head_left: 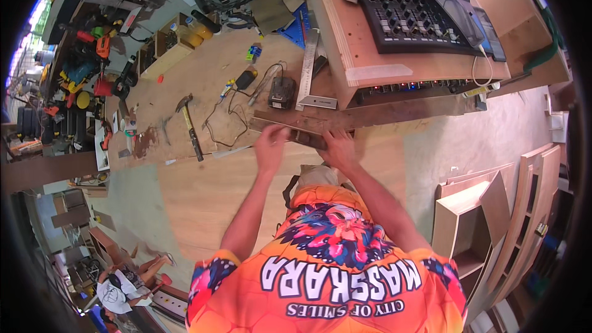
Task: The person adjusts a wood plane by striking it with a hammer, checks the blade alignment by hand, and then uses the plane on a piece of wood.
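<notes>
At the front edge of the workbench [148, 95], a short dark bar-like piece [308, 139] lies between my hands beside a brown wooden strip [290, 123]. My right hand [338, 148] is closed over its right end. My left hand [272, 146] is at the other end, fingers curled in and slightly blurred; what they hold, if anything, I cannot make out. Just beyond are a black battery pack [282, 92] and a metal try square [307, 80]. Off to the left lies a hammer [190, 128] with a dark handle.
A wooden cabinet [370, 74] with an audio mixer [413, 15] on top stands at the right of the bench. A thin cable [213, 132] loops across the bench. Wooden frames [472, 228] stand on the floor at right. Another person [123, 287] is at lower left.
</notes>
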A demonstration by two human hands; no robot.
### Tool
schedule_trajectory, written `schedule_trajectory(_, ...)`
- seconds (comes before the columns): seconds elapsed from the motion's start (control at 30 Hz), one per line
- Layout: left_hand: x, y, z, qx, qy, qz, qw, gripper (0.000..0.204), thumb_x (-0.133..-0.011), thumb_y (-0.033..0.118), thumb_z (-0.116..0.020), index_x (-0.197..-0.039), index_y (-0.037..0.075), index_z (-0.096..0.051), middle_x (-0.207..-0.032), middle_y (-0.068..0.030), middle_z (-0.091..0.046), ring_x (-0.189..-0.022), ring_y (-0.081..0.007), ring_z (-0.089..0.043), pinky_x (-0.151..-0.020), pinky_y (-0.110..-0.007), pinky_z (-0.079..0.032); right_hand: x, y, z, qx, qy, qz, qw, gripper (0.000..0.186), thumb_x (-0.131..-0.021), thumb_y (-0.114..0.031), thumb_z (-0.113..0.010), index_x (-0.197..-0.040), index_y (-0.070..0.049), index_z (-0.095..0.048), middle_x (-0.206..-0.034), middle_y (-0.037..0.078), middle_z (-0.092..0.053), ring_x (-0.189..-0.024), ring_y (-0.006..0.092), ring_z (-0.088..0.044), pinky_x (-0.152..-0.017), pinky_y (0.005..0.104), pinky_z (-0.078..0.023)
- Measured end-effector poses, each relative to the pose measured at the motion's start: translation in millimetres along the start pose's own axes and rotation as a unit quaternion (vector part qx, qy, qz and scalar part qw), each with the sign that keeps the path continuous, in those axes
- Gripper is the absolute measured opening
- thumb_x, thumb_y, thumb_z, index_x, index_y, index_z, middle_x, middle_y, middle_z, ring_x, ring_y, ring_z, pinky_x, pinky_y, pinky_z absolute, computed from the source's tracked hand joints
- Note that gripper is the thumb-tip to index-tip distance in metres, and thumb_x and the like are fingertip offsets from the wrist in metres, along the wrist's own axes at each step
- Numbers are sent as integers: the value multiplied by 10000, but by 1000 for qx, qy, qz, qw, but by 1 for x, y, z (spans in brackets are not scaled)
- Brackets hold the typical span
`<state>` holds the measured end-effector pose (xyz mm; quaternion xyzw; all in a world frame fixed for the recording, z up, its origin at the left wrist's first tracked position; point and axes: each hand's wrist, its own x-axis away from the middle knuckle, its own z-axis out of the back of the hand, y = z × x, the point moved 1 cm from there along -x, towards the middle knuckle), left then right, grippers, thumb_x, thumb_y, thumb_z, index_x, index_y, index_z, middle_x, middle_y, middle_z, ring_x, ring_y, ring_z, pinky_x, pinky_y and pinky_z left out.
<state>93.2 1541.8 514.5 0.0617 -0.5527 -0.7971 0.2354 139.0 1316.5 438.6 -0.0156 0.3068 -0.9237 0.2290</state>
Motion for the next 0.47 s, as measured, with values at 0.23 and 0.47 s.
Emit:
schedule_trajectory(0.23, 82, -91, 70, 58, 159, 139, 976, 291, -985, 158, -741, -1189, -45, -692, -1053, -103, -744, -924, -177, -719, -820, -292, -559, -45, 2, -15, 25, -64, -10, 998, 613, -697, -364, -914, -1203, -102, -688, -1188, 149, -573, -1189, 358, -532, -931, 529, -434)
schedule_trajectory(0.47, 82, -78, 33, 77, 99, 216, 968, 408, -962, 202, -779, -1270, -44, -674, -1096, -114, -750, -937, -206, -738, -799, -310, -553, -79, -29, -65, 38, -113, 64, 991, 729, -774, -442, -887, -1369, -117, -619, -1284, 128, -574, -1280, 332, -520, -1029, 508, -403)
